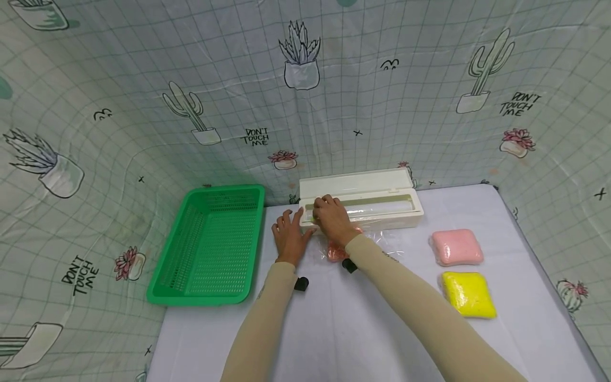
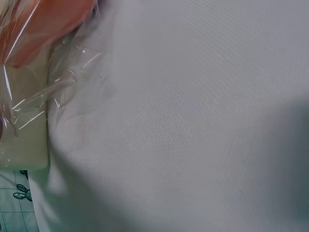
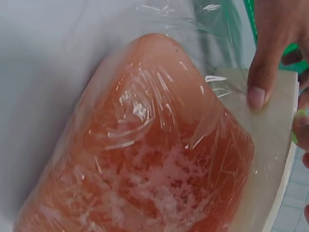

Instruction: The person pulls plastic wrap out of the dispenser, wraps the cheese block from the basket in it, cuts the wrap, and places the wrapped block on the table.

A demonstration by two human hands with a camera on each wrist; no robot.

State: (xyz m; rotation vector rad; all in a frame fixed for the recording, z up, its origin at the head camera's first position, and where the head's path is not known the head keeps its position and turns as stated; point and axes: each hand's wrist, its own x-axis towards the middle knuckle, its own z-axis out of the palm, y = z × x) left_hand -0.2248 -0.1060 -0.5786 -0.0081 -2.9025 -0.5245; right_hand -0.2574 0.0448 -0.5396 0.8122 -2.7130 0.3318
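Note:
A white cling film dispenser (image 1: 382,219) stands at the back of the table with its lid raised and a roll (image 1: 382,207) inside. My left hand (image 1: 289,239) grips its left end, the thumb pressing the front wall (image 3: 273,125). At that same end, my right hand (image 1: 332,218) pinches a small green slide cutter (image 3: 301,116), mostly hidden by the fingers. Clear film (image 3: 193,21) spreads from the dispenser over an orange packet (image 3: 169,159), which lies in front of it, partly under my right wrist. The left wrist view catches the film-covered orange packet (image 2: 53,26) at its upper left.
A green plastic basket (image 1: 258,239) stands on the left of the white-covered table (image 1: 343,329). To the right lie a pink packet (image 1: 457,247) and a yellow packet (image 1: 469,295), both with a glossy wrap. A patterned cloth (image 1: 334,122) rises behind the table.

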